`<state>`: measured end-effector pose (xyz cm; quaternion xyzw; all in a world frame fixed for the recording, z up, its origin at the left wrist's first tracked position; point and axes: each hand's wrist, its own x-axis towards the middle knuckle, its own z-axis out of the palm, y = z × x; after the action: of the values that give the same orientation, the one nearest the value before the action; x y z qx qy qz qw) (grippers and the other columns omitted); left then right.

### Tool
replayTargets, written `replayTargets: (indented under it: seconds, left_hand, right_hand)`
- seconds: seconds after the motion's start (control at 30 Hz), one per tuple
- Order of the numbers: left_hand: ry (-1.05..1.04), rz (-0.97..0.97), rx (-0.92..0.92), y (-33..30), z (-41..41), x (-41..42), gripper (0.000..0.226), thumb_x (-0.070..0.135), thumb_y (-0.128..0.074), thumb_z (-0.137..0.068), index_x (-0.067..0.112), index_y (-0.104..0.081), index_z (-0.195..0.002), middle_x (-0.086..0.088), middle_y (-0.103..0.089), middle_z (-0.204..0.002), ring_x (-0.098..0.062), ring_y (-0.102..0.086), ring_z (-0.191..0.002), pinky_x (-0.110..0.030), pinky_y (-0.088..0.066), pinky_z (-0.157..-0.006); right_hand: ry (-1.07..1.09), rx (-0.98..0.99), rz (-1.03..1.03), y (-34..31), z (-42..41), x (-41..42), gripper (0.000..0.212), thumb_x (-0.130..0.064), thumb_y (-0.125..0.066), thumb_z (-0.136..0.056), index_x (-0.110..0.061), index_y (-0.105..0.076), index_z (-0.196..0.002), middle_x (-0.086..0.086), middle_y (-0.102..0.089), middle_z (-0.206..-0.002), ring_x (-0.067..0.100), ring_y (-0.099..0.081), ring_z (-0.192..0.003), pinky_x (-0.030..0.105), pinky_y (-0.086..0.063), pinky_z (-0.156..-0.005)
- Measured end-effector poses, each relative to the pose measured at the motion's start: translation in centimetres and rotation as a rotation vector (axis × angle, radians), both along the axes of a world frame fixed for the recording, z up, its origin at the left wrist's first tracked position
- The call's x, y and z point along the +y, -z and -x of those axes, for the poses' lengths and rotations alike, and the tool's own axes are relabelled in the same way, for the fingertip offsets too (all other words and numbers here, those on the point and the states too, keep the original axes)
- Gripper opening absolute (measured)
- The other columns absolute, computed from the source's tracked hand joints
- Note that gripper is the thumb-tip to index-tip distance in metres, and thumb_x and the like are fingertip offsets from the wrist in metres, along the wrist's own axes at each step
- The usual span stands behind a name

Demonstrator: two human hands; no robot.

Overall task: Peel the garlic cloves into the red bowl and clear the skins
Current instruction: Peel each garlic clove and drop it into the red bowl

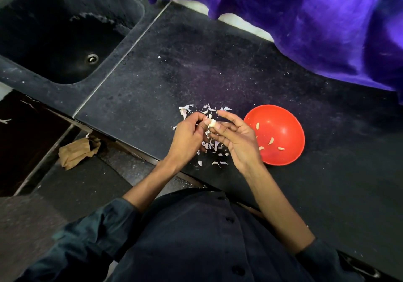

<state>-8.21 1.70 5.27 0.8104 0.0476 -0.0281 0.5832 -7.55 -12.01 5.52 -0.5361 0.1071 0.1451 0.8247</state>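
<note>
Dark speckled stone worktop [218, 68] here, dusty and flecked, with a seam line running toward the black sink [65, 42] on the left, drain showing at the bottom. Purple velvety cloth [316, 20] hangs over the far edge. Down on the floor by the worktop lies a crumpled brown paper bag [77, 152]. No writing or labels I can read anywhere. Both hands are up just above the worktop: the left hand [187, 138] pinches a garlic clove [212, 123] in its fingertips, and the right hand [237, 140] touches that clove with fingers mostly spread, its grip loose. Papery skins [212, 145] are scattered under and beyond the hands. The red bowl [283, 127] sits just right of them, several peeled cloves inside.
</note>
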Motion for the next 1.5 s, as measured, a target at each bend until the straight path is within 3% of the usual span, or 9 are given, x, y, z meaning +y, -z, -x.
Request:
replayTargets:
  seconds: [0.13,0.27,0.4,0.6,0.77,0.9,1.13,1.33,1.5]
  left_hand:
    - [-0.016,-0.051,-0.013,0.0,-0.3,0.0,0.017,0.021,-0.052,-0.1,0.009,-0.058,-0.09,0.002,-0.06,-0.062,-0.008,-0.055,-0.049,-0.043,-0.055,-0.056]
    - [0.002,-0.058,-0.043,0.2,-0.6,0.1,0.016,0.021,-0.052,-0.1,0.01,-0.057,-0.089,-0.005,-0.062,-0.068,-0.017,-0.06,-0.055,-0.04,-0.055,-0.055]
    - [0.03,-0.079,-0.087,0.2,-0.8,0.3,0.014,0.02,-0.057,-0.098,0.01,-0.064,-0.091,0.0,-0.062,-0.067,-0.005,-0.053,-0.052,-0.021,-0.047,-0.053]
    - [0.096,-0.092,-0.131,0.7,-1.5,0.8,0.028,0.022,-0.052,-0.1,0.017,-0.064,-0.125,0.0,-0.065,-0.101,-0.014,-0.064,-0.073,-0.031,-0.055,-0.067]
    - [0.183,-0.115,-0.189,-0.1,-2.2,0.4,0.02,0.026,-0.072,-0.085,0.016,-0.074,-0.103,0.011,-0.066,-0.094,-0.006,-0.063,-0.081,-0.022,-0.051,-0.074]
    - [0.108,-0.055,-0.168,0.1,-2.6,0.4,0.007,0.017,-0.074,-0.084,0.014,-0.076,-0.09,0.013,-0.065,-0.086,-0.006,-0.063,-0.073,-0.031,-0.055,-0.071]
    - [0.15,0.002,-0.147,0.0,-2.4,0.3,0.012,0.022,-0.079,-0.078,0.019,-0.074,-0.088,0.004,-0.068,-0.092,0.001,-0.061,-0.07,-0.013,-0.048,-0.064]
    - [0.114,0.013,-0.154,0.1,-2.4,0.0,0.008,0.017,-0.077,-0.081,0.022,-0.073,-0.086,0.008,-0.065,-0.089,0.003,-0.059,-0.068,-0.019,-0.05,-0.064]
    - [-0.02,0.419,0.106,-0.2,-2.1,-0.5,0.004,0.009,-0.07,-0.086,0.007,-0.07,-0.083,0.007,-0.066,-0.068,-0.006,-0.059,-0.06,-0.027,-0.053,-0.047]
  right_hand:
    - [-0.007,0.009,-0.042,-0.2,-0.1,-0.1,0.038,0.013,-0.058,-0.085,-0.007,-0.059,-0.118,0.006,-0.067,-0.085,0.016,-0.069,-0.082,0.029,-0.057,-0.08]
    - [-0.01,0.0,-0.042,-0.2,-0.3,-0.1,0.042,0.015,-0.057,-0.085,-0.003,-0.056,-0.124,0.008,-0.065,-0.09,0.017,-0.068,-0.083,0.03,-0.057,-0.082]
    - [0.005,0.005,-0.024,0.0,-0.4,-0.1,0.042,0.014,-0.055,-0.087,-0.003,-0.055,-0.125,0.009,-0.064,-0.09,0.015,-0.064,-0.082,0.024,-0.055,-0.073]
    - [0.072,-0.023,0.137,0.4,-0.7,-0.3,0.047,0.012,-0.061,-0.084,-0.002,-0.051,-0.128,0.007,-0.063,-0.09,0.014,-0.061,-0.078,0.025,-0.052,-0.071]
    - [0.072,-0.106,0.337,0.4,-0.9,-0.3,0.052,0.01,-0.065,-0.083,-0.009,-0.048,-0.128,0.006,-0.067,-0.087,0.009,-0.063,-0.078,0.026,-0.054,-0.073]
    - [0.051,-0.163,0.449,0.3,-0.6,-0.4,0.052,0.004,-0.067,-0.084,-0.017,-0.048,-0.127,0.01,-0.073,-0.094,0.014,-0.068,-0.087,0.031,-0.055,-0.082]
    - [-0.007,-0.28,0.71,0.5,-0.5,-0.9,0.05,0.0,-0.068,-0.08,-0.014,-0.054,-0.126,-0.022,-0.072,-0.086,0.005,-0.067,-0.08,0.03,-0.051,-0.08]
    - [-0.04,-0.319,0.751,0.0,-0.2,-1.1,0.065,0.005,-0.067,-0.079,-0.019,-0.044,-0.135,-0.007,-0.071,-0.094,0.008,-0.066,-0.082,0.022,-0.052,-0.08]
    - [-0.01,-0.384,0.831,0.0,-0.2,-1.2,0.039,0.004,-0.067,-0.079,-0.02,-0.065,-0.111,-0.013,-0.068,-0.088,0.0,-0.064,-0.08,0.017,-0.05,-0.075]
